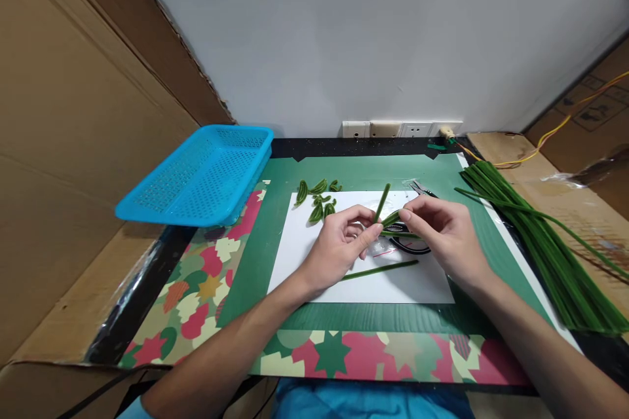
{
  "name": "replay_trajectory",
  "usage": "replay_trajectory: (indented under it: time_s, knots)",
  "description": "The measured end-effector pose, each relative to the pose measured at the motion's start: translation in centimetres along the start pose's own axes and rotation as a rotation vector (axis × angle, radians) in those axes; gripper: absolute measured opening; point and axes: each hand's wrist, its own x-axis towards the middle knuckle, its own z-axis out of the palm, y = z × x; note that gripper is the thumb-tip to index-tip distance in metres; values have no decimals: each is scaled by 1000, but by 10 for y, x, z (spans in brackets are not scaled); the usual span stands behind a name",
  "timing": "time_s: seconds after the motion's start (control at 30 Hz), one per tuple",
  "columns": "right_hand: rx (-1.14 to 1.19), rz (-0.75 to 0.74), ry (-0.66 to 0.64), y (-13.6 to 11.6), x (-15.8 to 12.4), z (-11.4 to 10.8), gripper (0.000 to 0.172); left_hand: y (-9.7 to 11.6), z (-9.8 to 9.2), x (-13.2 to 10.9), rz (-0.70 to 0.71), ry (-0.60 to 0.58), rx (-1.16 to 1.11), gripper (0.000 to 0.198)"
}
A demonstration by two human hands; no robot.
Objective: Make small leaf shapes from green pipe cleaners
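Observation:
Both hands meet over a white sheet (319, 268) and pinch a green pipe cleaner (382, 201) that is folded between them. My left hand (339, 245) grips its lower part, with one end sticking up. My right hand (445, 229) pinches the folded loop from the right. A straight green pipe cleaner (378, 270) lies on the sheet under my hands. Several small folded green leaf shapes (317, 200) lie at the sheet's far left corner. Black-handled scissors (410, 245) lie partly hidden beneath my right hand.
A blue perforated plastic basket (201, 173) rests tilted at the left on cardboard. A thick bundle of long green pipe cleaners (545, 249) lies at the right. A green mat (354, 170) and a patterned camouflage mat (206, 288) cover the table. Wall sockets (400, 129) and wires (550, 137) sit at the back.

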Motion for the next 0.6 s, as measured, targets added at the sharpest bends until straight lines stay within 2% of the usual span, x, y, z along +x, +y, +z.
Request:
replay_trajectory:
  time_s: [0.23, 0.5, 0.6]
  knots:
    - [68, 4, 17, -3, 0, 4, 37, 0, 3, -1, -35, -28, -47, 31]
    - [246, 23, 23, 1, -2, 6, 23, -4, 1, 3, -76, -31, -123, 36]
    - [271, 13, -10, 3, -2, 10, 25, -1, 0, 3, -60, -15, -133, 37]
